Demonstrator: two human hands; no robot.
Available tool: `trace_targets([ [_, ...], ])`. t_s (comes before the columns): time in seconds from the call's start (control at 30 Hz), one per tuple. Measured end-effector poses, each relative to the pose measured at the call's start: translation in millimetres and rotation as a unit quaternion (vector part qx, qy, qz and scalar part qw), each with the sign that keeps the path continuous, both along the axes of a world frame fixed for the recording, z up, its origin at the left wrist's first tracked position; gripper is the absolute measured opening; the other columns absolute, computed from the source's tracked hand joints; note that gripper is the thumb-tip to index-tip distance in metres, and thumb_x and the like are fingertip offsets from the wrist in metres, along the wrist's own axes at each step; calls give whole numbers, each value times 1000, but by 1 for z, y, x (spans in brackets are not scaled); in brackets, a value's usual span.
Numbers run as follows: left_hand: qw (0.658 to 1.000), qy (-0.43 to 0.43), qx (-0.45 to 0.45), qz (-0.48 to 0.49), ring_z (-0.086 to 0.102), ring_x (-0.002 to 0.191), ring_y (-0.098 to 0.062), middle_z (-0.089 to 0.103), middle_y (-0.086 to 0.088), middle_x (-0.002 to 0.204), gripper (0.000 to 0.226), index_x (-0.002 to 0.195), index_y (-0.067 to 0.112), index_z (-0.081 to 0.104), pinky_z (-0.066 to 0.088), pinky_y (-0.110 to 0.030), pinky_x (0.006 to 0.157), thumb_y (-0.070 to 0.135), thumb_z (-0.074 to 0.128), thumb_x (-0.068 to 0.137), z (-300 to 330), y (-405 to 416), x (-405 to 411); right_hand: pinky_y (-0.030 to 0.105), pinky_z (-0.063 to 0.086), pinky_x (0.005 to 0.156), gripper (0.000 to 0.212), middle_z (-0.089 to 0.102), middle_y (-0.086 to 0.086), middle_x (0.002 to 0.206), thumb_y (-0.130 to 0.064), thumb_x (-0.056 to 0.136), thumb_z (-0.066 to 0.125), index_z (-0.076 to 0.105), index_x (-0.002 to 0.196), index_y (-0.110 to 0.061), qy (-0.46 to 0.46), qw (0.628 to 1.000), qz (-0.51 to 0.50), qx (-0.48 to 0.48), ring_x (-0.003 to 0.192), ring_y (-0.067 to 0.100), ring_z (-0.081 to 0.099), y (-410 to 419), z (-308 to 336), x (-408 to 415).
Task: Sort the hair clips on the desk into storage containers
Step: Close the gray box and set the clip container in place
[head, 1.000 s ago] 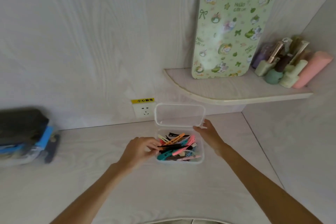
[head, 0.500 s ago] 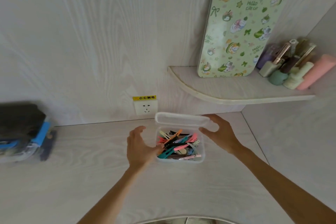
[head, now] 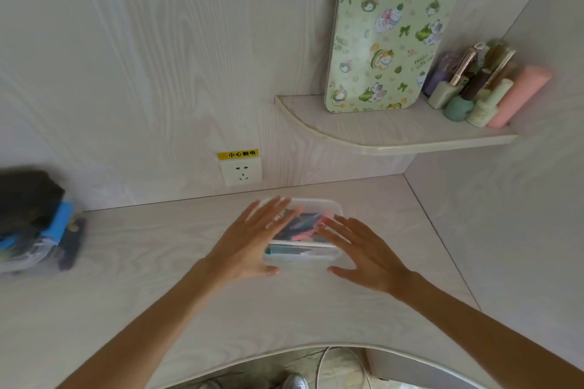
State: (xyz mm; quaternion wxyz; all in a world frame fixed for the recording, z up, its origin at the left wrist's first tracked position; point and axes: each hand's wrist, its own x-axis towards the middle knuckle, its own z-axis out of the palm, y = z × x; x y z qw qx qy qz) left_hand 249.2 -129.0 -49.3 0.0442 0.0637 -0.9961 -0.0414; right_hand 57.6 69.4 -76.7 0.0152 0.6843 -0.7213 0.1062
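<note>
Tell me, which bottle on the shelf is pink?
The tall pink bottle at the far right end of the shelf. The other bottles beside it are green, purple or dark.

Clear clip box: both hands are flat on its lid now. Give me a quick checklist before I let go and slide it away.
1. Lid down over clear box: ok.
2. Lid latched all round: cannot tell.
3. Hair clips inside, none caught at the front rim: ok.
4. Left hand and right hand flat on the lid, gripping nothing: ok.
5. Loose clips left on desk: none seen, ok.
</note>
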Motion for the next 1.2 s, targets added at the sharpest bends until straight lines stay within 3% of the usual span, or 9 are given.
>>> trace_targets([
  [0.1, 997, -43, -54, -22, 36, 137, -23, 33, -6, 151, 106, 145, 14, 30, 31, -43, 110, 65, 70, 62, -17, 11, -9, 42, 29, 112, 76, 33, 5, 150, -55, 83, 52, 25, 146, -21, 37, 999, -2, 28, 137, 24, 33, 3, -8, 7],
  [0.2, 999, -25, -45, -8, 37, 136, -24, 30, -8, 152, 101, 146, 13, 28, 40, -43, 105, 65, 66, 67, -36, 15, -9, 45, 29, 112, 77, 32, 6, 151, -60, 84, 47, 25, 146, -21, 48, 997, -23, 58, 140, 25, 28, 7, -16, 12],
  [0.37, 996, -94, 2, -5, -14, 143, -20, -16, 1, 156, 104, 149, 21, -9, -12, -43, 114, 76, 40, 76, -42, 14, -9, 46, 30, 112, 63, 44, 5, 144, -64, 88, 38, 45, 135, -22, 25, 998, -31, 49, 136, 24, 36, -5, -4, 19],
  [0.5, 993, -112, 25, -6, -14, 144, -22, -22, 1, 153, 83, 148, 21, -12, -5, -44, 118, 70, 17, 87, -36, 12, -11, 44, 30, 112, 65, 39, 9, 147, -61, 90, 34, 39, 135, -15, 59, 995, -17, 77, 138, 25, 34, -29, -1, 16],
  [0.6, 998, -58, -32, -12, 19, 142, -25, 10, -6, 156, 75, 150, 15, 13, 22, -47, 112, 59, 26, 90, -42, 10, -8, 42, 36, 108, 81, 34, 15, 149, -64, 90, 23, 27, 142, -2, 78, 988, -43, 125, 137, 26, 34, -30, -8, 13],
  [0.7, 998, -10, -58, -21, 38, 136, -22, 30, -6, 152, 71, 146, 14, 28, 35, -41, 106, 54, 29, 88, -46, 11, -9, 43, 40, 105, 83, 39, 17, 145, -63, 89, 19, 34, 140, 1, 118, 981, -31, 148, 134, 28, 39, -31, -6, 9],
  [0.8, 998, 12, -52, -14, 37, 136, -24, 30, -7, 152, 73, 146, 14, 30, 37, -42, 107, 51, 49, 86, -53, 11, -10, 44, 40, 105, 81, 41, 17, 144, -61, 89, 22, 34, 139, 1, 141, 979, -31, 147, 133, 29, 40, -32, -6, 10],
  [1.0, 998, 28, -51, 0, 33, 139, -24, 27, -6, 154, 77, 147, 16, 29, 28, -44, 110, 47, 60, 83, -58, 15, -9, 40, 50, 95, 87, 52, 18, 135, -55, 68, 70, 48, 130, 2, 154, 986, -22, 66, 124, 29, 51, -32, -12, 18],
  [1.2, 998, 22, -53, 10, 33, 139, -23, 27, -5, 154, 76, 147, 17, 27, 31, -43, 110, 46, 59, 84, -60, 18, -10, 37, 50, 95, 86, 53, 18, 133, -56, 66, 72, 52, 127, 1, 146, 986, -15, 77, 120, 27, 55, -35, -11, 14],
])
